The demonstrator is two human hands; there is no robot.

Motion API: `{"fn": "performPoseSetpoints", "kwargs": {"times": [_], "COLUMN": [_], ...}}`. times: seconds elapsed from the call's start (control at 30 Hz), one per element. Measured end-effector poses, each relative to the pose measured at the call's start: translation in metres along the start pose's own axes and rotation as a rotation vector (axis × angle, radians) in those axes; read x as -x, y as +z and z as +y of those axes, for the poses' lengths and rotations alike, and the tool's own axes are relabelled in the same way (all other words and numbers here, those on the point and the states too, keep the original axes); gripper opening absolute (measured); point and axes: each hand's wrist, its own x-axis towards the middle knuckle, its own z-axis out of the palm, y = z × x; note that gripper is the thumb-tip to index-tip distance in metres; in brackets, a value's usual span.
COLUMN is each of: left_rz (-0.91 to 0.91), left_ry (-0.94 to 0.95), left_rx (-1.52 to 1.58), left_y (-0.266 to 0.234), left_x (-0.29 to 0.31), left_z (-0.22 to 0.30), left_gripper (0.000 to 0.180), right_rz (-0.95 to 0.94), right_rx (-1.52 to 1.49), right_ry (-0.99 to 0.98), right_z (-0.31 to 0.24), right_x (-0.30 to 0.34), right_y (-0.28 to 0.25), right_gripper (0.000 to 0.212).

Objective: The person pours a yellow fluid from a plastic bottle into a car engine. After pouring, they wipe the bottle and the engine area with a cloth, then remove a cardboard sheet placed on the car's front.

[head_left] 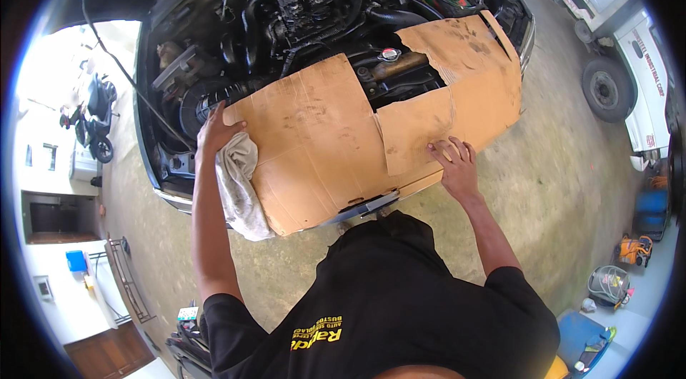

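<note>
your left hand [216, 129] sits left of centre in the frame, fingers curled over the upper left corner of the cardboard sheet [321, 136] and pressing a grey-white rag [239, 186] that hangs down from under the palm. your right hand [456, 168] lies flat, right of centre, fingers spread and palm down on the lower right part of the same cardboard, pinching nothing. the cardboard is draped across the front edge of the open engine bay [314, 15], filling the middle of the frame, and it is torn: a jagged gap in its upper middle shows a radiator cap [389, 55] and hoses, and a split runs down between its two halves. that tear is the weak point; i judge that leaning weight through your right palm could widen the split and let the right half sag or slide off the bumper [361, 207]. the rag is only held by pressure, so easing your left hand would likely drop it to the concrete floor [572, 186]. the cardboard also hides the edge beneath, so a shifted hand could land on something sharp or hot. a white truck [614, 57] stands at upper right, well apart.
</note>
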Motion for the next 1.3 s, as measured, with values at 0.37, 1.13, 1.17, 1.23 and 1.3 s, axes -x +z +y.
{"fn": "performPoseSetpoints", "kwargs": {"times": [0.37,1.13,1.17,1.23,1.3], "left_rz": [0.619,0.025,0.063,0.158,0.241], "left_ry": [0.041,-0.019,-0.009,0.024,0.038], "left_rx": [0.137,0.191,0.229,0.256,0.297], "left_y": [-0.089,0.141,0.149,0.163,0.164], "left_x": [0.121,0.318,0.319,0.322,0.322], "left_z": [0.09,0.033,0.03,0.027,0.034], "left_gripper": [0.042,0.057,0.044,0.028,0.024], "right_rz": [-0.257,-0.257,-0.242,-0.318,-0.308], "right_rx": [-0.328,-0.113,-0.092,-0.143,-0.19], "right_ry": [-0.057,0.248,0.265,0.226,0.166], "right_z": [-0.04,-0.117,-0.121,-0.117,-0.109], "right_x": [-0.097,-0.138,-0.136,-0.123,-0.118], "right_y": [-0.04,-0.013,-0.004,0.0,-0.002], "right_gripper": [0.078,0.071,0.07,0.06,0.048]}}
